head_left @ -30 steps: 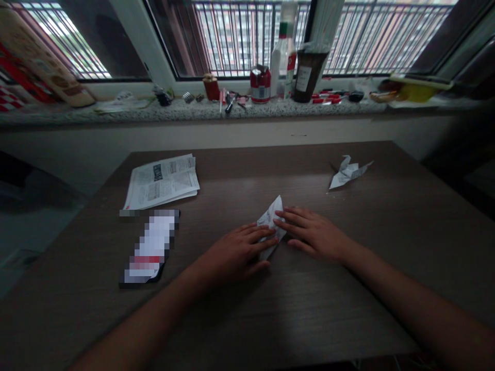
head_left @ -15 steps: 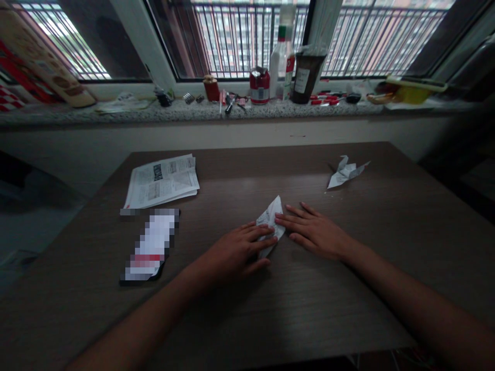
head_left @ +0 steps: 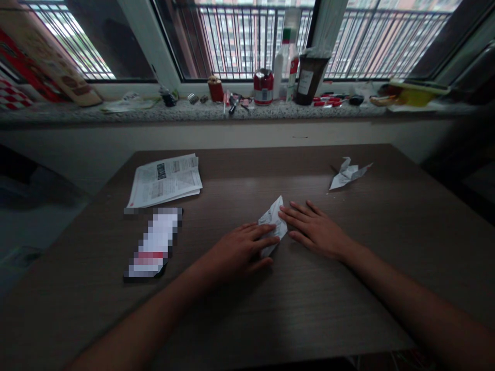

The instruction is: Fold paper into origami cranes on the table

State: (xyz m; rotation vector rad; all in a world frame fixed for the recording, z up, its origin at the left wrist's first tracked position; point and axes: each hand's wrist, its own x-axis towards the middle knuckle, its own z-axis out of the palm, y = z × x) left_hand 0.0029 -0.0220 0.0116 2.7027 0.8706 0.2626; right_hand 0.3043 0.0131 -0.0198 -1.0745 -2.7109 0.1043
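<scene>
A small folded piece of printed paper lies on the dark wooden table between my two hands. My left hand lies flat on its lower left part, fingers stretched out and pressing it down. My right hand rests flat beside the paper's right edge, its fingertips touching the fold. Neither hand grips anything.
A finished folded paper figure sits at the far right of the table. A stack of printed sheets and a phone lie to the left. The stone windowsill behind holds bottles, a red can and small clutter.
My right hand has slid slightly up along the paper's right edge. My left hand has stayed pressed on the paper.
</scene>
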